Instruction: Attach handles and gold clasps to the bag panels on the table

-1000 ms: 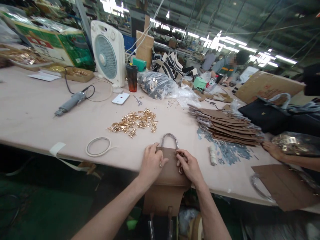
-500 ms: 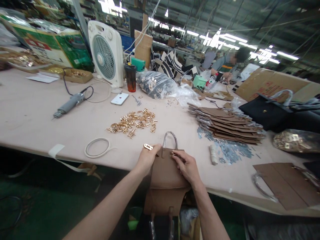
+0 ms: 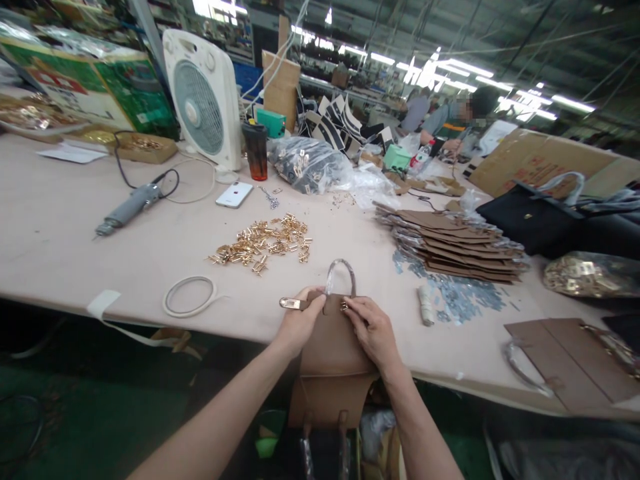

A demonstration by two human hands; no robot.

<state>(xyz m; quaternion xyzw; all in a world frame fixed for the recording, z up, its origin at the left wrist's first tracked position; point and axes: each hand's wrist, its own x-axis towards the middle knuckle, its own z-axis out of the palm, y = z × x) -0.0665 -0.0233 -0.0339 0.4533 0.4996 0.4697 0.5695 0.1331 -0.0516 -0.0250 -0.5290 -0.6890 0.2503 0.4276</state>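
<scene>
A brown handbag (image 3: 331, 343) hangs over the near table edge, its plastic-wrapped handle (image 3: 341, 264) standing up at the far end. My left hand (image 3: 299, 321) is closed on the bag's upper left edge, thumb on top. From under that hand a brown strap tipped with a gold plate (image 3: 290, 303) sticks out to the left. My right hand (image 3: 373, 330) pinches a small gold metal fitting (image 3: 345, 305) against the bag's upper right side. The fingers partly hide the fitting. Beyond my hands lies a pile of gold hardware pieces (image 3: 265, 241).
On the left are an electric screwdriver (image 3: 131, 208), a tape roll (image 3: 189, 296), a phone (image 3: 235, 195) and a fan (image 3: 203, 100). Stacked brown panels (image 3: 460, 243), grey metal strips (image 3: 457, 300), a cord bundle (image 3: 426, 305) and another brown bag (image 3: 560, 360) lie right. A person (image 3: 450, 120) sits far back.
The gold-tipped strap by my left hand now points further left and shows more of its brown length. My right fingers stay at the fitting. The view has shifted slightly.
</scene>
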